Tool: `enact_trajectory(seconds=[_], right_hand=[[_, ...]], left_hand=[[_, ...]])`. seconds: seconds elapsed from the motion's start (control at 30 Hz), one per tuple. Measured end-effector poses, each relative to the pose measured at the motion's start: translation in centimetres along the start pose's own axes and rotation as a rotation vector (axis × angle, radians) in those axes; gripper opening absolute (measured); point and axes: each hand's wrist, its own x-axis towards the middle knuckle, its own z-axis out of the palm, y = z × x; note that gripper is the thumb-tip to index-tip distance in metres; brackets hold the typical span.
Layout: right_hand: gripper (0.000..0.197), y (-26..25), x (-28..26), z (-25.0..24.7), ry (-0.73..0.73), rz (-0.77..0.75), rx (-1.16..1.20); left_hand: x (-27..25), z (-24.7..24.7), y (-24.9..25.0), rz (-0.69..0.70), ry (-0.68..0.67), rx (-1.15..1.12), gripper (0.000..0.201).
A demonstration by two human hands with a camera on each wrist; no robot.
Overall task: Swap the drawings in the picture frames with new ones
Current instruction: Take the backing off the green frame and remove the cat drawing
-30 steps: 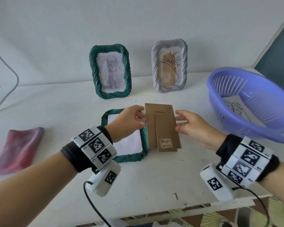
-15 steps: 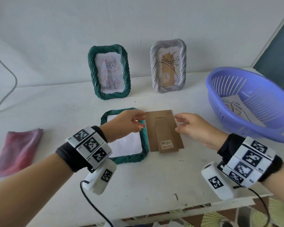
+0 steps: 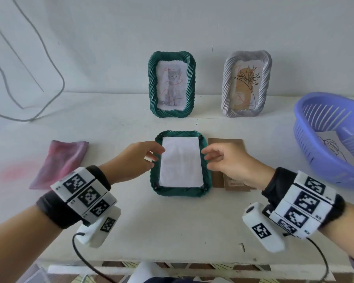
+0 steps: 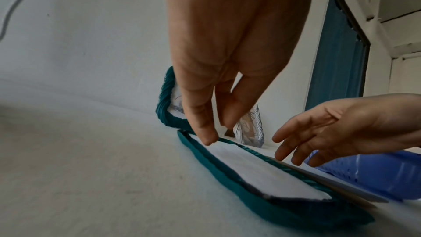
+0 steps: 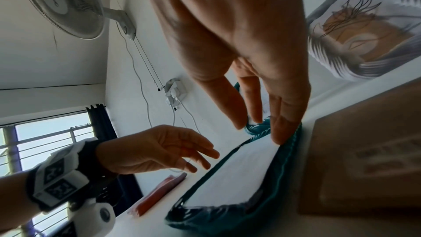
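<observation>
A green woven frame (image 3: 180, 193) lies face down at the table's middle, with a white paper sheet (image 3: 181, 162) in its back. The brown cardboard backing (image 3: 226, 143) lies flat just right of it, partly under my right wrist. My left hand (image 3: 154, 155) reaches the sheet's left edge with loosely straight fingers; in the left wrist view a fingertip (image 4: 207, 138) touches the sheet's far corner. My right hand (image 3: 207, 158) hovers at the sheet's right edge, and its fingertips (image 5: 280, 132) touch the green rim. Neither hand holds anything.
A green frame with a cat drawing (image 3: 172, 84) and a grey frame with a plant drawing (image 3: 246, 83) stand at the back by the wall. A purple basket (image 3: 325, 166) at the right holds a line drawing (image 3: 331, 146). A pink cloth (image 3: 61, 162) lies at the left.
Both hands laid the cardboard backing down right of the green frame and let it go. They have since moved to the two sides of the white sheet.
</observation>
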Motion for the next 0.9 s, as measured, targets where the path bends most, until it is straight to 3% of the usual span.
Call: enact_trajectory(seconds=[0.27, 0.7, 0.9], right_hand=[[0.044, -0.6, 1.9, 1.5, -0.032, 0.040, -0.081], [0.023, -0.9, 4.0, 2.3, 0.129, 0.007, 0.031], [0.030, -0.7, 4.3, 2.8, 0.137, 0.024, -0.022]], left_hand=[[-0.6, 0.5, -0.9, -0.039, -0.046, -0.010, 0.053], [-0.5, 0.7, -1.0, -0.071, -0.060, -0.182, 0.049], [-0.7, 0.9, -0.9, -0.079, -0.048, -0.176, 0.048]])
